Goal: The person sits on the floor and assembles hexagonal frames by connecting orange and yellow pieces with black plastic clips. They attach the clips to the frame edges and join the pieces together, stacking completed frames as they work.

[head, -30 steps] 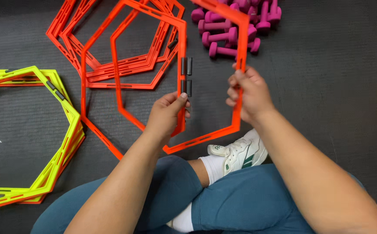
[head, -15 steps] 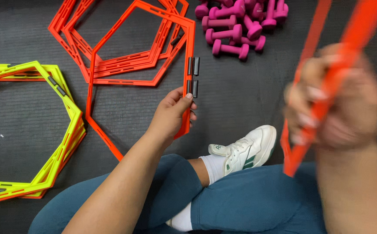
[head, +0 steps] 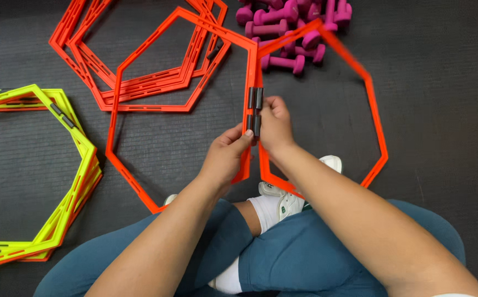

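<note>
the left hand [head: 225, 157] is closed on the right-hand edge of one orange hexagon ring [head: 119, 104], thumb on top near the black clips [head: 254, 110]. the right hand [head: 274, 124] pinches the adjoining edge of a second orange hexagon ring [head: 373, 104], fingers curled around the bar just beside the same clips. the two rings meet edge to edge between the hands, above the crossed legs in blue leggings [head: 299, 253] and a white sneaker [head: 294, 198].

both rings look like thin flat plastic strips: light, fairly stiff along each straight side but likely to flex and twist across the open frame, so a hold near the joint, where the hands already are, gives the most control. the surface looks smooth, not especially slippery. the clips are small, and whether they are fully snapped onto both bars i cannot tell, since the fingers cover the lower one.

the shared edge runs roughly straight away from the person, top to bottom in the view, and that is the line the clips follow. the left ring lies out flat to the left over the dark floor mat [head: 453, 82]; the right ring spreads to the right and its far corner is blurred, perhaps lifted off the floor.

a stack of more orange rings [head: 85, 44] lies beyond, a pile of yellow hexagon rings [head: 87, 154] sits at the left, and pink dumbbells [head: 288, 22] are heaped at the top, just behind the right ring's far corner
</note>
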